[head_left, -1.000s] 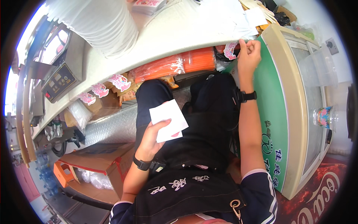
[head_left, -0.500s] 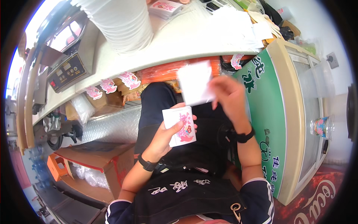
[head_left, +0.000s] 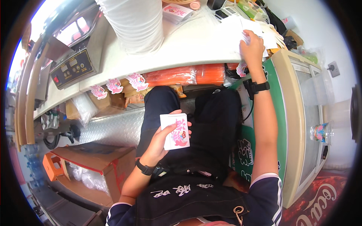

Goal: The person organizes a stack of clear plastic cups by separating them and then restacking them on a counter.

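Observation:
My left hand [head_left: 160, 141] is closed around a small stack of white paper cards [head_left: 175, 132] with a pink printed design, its thumb lying across the top one. Stretched out to the far right, my right hand [head_left: 253, 48] is over a loose pile of white paper sheets [head_left: 230, 37] on the counter. Its fingers are bent and a little apart, and the glare on the paper blurs where they meet it. Pink cut-out stickers [head_left: 137, 81] hang along the counter's front edge, and another pink sticker [head_left: 241, 69] hangs below my right wrist.
A tall stack of white cups [head_left: 135, 26] stands on the counter [head_left: 181, 52], with a control-panel machine [head_left: 73, 67] to its left. More printed cards [head_left: 177, 12] lie behind. A green-sided freezer [head_left: 279, 109] stands at right; an opened cardboard box [head_left: 113, 165] sits at lower left.
My right hand has moved away from the left, up and right to the paper pile. The white sheet it held no longer shows apart from the pile. My left hand keeps the stack.

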`<state>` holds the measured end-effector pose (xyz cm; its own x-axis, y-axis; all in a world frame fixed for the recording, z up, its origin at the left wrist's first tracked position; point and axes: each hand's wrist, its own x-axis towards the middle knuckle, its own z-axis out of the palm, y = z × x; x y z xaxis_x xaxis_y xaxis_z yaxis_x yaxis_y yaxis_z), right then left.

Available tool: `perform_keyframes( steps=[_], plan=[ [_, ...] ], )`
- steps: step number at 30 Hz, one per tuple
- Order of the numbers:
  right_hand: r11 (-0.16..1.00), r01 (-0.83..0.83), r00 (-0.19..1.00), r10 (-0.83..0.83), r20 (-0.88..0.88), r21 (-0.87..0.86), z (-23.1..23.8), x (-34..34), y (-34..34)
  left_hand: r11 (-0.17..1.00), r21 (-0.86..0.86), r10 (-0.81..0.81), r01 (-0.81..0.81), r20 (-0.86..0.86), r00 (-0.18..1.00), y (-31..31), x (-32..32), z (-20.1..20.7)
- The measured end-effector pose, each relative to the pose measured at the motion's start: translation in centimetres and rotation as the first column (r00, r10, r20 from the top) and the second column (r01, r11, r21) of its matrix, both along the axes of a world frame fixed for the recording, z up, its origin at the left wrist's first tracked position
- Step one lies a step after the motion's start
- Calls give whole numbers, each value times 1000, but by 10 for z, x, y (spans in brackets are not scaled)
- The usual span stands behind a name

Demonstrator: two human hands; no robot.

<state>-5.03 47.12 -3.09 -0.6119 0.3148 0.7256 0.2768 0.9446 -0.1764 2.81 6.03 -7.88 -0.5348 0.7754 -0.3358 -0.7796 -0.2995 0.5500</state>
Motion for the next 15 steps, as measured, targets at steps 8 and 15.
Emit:
perform_keyframes(
  steps=[8,15],
  plan=[
    [969,-106,989,125,75,-221,14,-3,-25,999,-43,-14,13,-34,999,0,-3,0],
    [950,-305,952,305,20,71,32,36,-117,998,40,55,-57,43,998,5,-2,6]
  ],
)
